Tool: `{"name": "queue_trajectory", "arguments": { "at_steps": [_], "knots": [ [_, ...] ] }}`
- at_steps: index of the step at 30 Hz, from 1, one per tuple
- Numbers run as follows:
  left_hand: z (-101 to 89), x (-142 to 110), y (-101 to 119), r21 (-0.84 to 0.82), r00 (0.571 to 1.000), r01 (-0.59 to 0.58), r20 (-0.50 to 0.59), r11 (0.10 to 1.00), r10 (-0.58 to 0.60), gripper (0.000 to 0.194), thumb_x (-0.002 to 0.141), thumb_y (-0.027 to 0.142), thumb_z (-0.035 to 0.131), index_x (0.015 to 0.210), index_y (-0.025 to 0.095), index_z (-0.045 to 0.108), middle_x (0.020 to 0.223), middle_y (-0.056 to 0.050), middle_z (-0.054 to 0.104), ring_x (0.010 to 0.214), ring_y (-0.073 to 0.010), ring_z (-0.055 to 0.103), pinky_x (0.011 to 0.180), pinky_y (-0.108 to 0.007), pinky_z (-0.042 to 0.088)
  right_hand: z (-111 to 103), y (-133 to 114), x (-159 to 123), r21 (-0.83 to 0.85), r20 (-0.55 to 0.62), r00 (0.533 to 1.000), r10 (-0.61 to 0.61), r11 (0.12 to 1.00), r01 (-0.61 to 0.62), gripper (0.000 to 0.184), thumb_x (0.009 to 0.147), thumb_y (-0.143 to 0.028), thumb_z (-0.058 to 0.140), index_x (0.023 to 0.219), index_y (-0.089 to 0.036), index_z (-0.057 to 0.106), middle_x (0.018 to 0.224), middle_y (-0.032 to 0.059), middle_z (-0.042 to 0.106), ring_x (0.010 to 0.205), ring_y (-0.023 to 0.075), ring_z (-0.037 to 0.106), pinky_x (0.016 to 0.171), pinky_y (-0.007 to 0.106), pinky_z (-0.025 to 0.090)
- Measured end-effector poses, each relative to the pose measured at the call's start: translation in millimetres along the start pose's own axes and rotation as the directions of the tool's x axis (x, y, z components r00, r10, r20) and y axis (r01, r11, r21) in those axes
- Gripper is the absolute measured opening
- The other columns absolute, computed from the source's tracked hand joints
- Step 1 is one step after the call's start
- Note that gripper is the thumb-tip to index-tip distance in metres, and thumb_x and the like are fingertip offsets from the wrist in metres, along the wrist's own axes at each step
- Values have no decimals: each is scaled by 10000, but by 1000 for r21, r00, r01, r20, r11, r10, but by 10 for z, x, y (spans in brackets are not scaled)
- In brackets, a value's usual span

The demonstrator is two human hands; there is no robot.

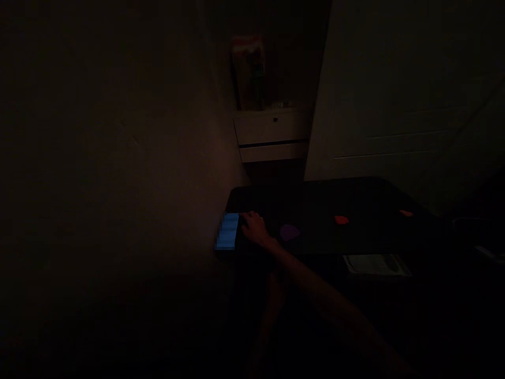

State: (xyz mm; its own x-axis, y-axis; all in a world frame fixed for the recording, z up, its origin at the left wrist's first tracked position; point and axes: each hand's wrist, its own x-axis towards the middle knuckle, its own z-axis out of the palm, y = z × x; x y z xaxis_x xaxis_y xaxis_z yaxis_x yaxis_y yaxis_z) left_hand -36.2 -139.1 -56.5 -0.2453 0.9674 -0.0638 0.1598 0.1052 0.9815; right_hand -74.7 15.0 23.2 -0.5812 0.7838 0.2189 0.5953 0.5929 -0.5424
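Note:
A lit blue screen (228,231), apparently a phone or small tablet, lies at the left end of a dark table (315,197). Beside its upper right edge is my right hand (254,228), fingers reaching forward and partly apart, seemingly with nothing in them. Whether a fingertip touches the screen I cannot tell. A purple rounded piece (290,232) lies just right of that hand. Lower down, in deep shadow under my right forearm, my left hand (277,287) hangs in front of the table edge; its fingers do not show clearly.
Farther right on the table lie a red-orange piece (341,220) and a small orange piece (406,213). Papers or a magazine (376,265) sit below the front edge. A pale wall (158,158) closes the left side; a drawer unit (272,131) stands behind.

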Motion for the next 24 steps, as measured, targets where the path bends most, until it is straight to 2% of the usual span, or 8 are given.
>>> {"name": "queue_trajectory", "arguments": {
  "at_steps": [7, 10, 13, 15, 17, 19, 21, 24],
  "knots": [
    [-3, -18, -1, -8, 999, 53, -12, 999, -53, 426, 818, 390, 642, 1110, 98, 749, 1159, -193, 752, 1108, -385, 696, 980, -491, 527, -24, -93, -47, 15, 12, 999, 50, 999, -51, 503, 943, -225, 520, 1445, -216, 523, 1345, 120, 598, 1221, 268, 538, 1020, 396, 384],
    [5, -19, 10, -33, 997, 62, -40, 998, -63, 397, 792, 379, 677, 1081, 118, 757, 1150, -184, 756, 1134, -380, 685, 1005, -480, 516, -33, -133, -76, 55, 41, 996, 82, 995, -84, 517, 951, -292, 539, 1460, -215, 495, 1365, 118, 601, 1236, 268, 540, 1025, 400, 378],
    [-6, -1, 2, -127, 989, 79, -118, 989, -94, 381, 756, 376, 710, 1039, 125, 754, 1132, -180, 758, 1118, -365, 690, 999, -467, 521, -32, -156, -93, 76, 70, 992, 103, 991, -108, 574, 939, -382, 580, 1478, -217, 472, 1389, 124, 592, 1262, 279, 529, 1038, 414, 366],
    [-54, 22, -38, -214, 962, 62, -246, 975, -116, 375, 776, 394, 686, 1042, 133, 733, 1119, -166, 753, 1083, -331, 701, 974, -452, 534, -21, -164, -91, 74, 78, 991, 113, 990, -118, 613, 920, -408, 603, 1483, -205, 468, 1399, 135, 584, 1272, 295, 522, 1043, 428, 360],
    [-151, 50, -102, -277, 895, 15, -425, 961, -136, 348, 803, 389, 646, 1049, 148, 700, 1089, -139, 739, 1019, -279, 709, 917, -415, 554, -4, -173, -81, 71, 91, 989, 120, 989, -127, 651, 899, -427, 620, 1487, -195, 463, 1400, 150, 576, 1276, 315, 517, 1042, 447, 356],
    [-288, 80, -164, -296, 780, -34, -605, 955, -159, 319, 787, 342, 641, 1047, 160, 657, 1041, -104, 707, 925, -222, 701, 836, -360, 562, 13, -189, -68, 76, 107, 986, 126, 988, -135, 713, 870, -481, 646, 1492, -192, 452, 1409, 167, 562, 1287, 336, 504, 1044, 467, 348],
    [-442, 105, -189, -324, 675, -64, -711, 944, -198, 359, 781, 317, 635, 1107, 170, 599, 995, -68, 668, 791, -170, 673, 740, -317, 551, 29, -216, -62, 85, 122, 982, 141, 985, -152, 805, 831, -551, 674, 1506, -188, 426, 1434, 184, 536, 1316, 357, 475, 1057, 491, 329],
    [-643, 133, -130, -299, 572, -133, -802, 945, -173, 391, 776, 311, 643, 1134, 182, 550, 1041, -50, 623, 731, -130, 632, 687, -288, 531, 47, -275, -77, 96, 120, 980, 158, 981, -170, 895, 797, -593, 698, 1529, -184, 385, 1457, 195, 514, 1347, 370, 445, 1079, 516, 300]
  ]
}}
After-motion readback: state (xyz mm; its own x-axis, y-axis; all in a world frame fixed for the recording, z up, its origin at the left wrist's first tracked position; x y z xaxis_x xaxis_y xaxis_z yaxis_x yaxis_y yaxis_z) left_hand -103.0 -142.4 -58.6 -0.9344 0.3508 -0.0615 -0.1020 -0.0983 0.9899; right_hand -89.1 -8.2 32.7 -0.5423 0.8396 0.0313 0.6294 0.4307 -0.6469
